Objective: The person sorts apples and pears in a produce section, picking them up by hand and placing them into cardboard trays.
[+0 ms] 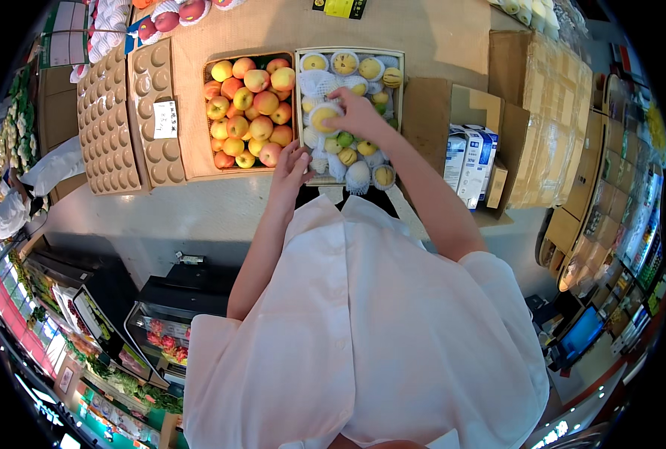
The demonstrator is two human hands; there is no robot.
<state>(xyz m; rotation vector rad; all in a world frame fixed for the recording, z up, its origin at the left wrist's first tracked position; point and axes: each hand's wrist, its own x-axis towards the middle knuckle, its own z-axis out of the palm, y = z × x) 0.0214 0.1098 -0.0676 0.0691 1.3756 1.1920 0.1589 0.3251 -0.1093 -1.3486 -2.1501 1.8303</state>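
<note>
A pale rectangular crate [403,101] holds round yellow fruits, some with dark stripes, many in white foam nets, and a few green ones. My right hand [355,115] reaches over its middle, thumb and fingers around a yellow fruit in a foam net [325,118]. At the crate's near left edge is my left hand [292,167], fingers slightly bent and apart, holding nothing. Just left of the crate stands a basket [205,78] heaped with red and yellow apples [261,128].
Brown moulded fruit trays [108,123] lie at the left, one bearing a written card [165,119]. Right of the crate stand open cardboard boxes [428,118] with blue and white cartons [470,163]. Foam-netted red fruits [166,21] lie at the back left. A person's white sleeve [58,163] shows at far left.
</note>
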